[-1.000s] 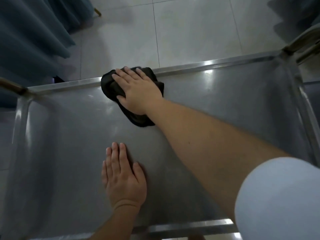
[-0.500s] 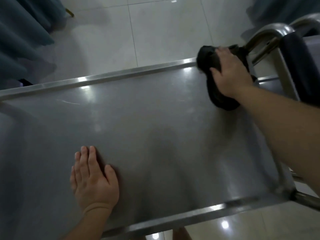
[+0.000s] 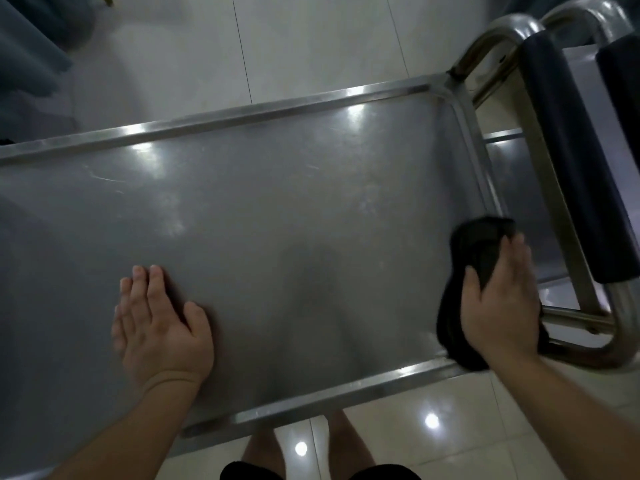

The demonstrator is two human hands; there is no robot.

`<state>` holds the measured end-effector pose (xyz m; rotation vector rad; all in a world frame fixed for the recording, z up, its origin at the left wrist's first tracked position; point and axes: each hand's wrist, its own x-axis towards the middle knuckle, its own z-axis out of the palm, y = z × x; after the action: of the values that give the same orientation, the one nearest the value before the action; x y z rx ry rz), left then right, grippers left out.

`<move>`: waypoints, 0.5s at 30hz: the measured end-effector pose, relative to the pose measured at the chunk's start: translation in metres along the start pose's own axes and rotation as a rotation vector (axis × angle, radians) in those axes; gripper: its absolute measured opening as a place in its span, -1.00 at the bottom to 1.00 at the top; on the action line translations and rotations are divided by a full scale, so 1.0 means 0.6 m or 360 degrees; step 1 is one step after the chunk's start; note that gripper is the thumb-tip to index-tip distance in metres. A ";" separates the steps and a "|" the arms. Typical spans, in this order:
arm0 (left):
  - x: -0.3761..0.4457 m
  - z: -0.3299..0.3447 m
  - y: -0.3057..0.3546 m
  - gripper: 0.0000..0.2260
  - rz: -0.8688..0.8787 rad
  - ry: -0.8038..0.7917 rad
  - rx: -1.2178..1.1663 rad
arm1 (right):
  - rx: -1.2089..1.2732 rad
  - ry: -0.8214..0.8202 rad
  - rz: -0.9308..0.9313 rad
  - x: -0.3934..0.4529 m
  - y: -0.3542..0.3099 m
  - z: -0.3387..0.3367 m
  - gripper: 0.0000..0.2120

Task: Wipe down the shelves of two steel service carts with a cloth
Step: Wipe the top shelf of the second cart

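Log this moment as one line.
right hand pressing cloth at shelf's right end | left hand flat on shelf

Pale glossy floor tiles (image 3: 311,46) with thin dark grout lines, catching small round spots of ceiling light (image 3: 431,420). Beyond the tiles toward the upper left corner, dark blue-grey curtain folds (image 3: 27,53) hanging down to the floor.

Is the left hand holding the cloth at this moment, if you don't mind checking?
No, the left hand lies flat and bare on the shelf, while the right hand grips the black cloth.
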<state>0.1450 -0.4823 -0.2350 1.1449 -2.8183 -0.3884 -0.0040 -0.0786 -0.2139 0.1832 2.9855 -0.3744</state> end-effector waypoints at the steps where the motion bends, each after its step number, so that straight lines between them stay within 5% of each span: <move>1: -0.001 0.000 0.000 -0.33 -0.0001 0.0006 -0.0003 | -0.0014 -0.0049 0.0037 -0.042 0.016 -0.001 -0.28; 7: 0.000 0.006 -0.005 -0.33 0.0012 0.0031 0.0002 | -0.0187 -0.0377 -0.0160 -0.130 0.025 0.003 -0.18; 15: 0.001 0.011 -0.009 -0.32 0.0003 0.0012 0.0029 | -0.0124 -0.0135 -0.0567 0.161 -0.166 0.033 -0.22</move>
<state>0.1471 -0.4854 -0.2426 1.1448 -2.8222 -0.3585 -0.1104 -0.1693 -0.2227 -0.3674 2.9354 -0.2906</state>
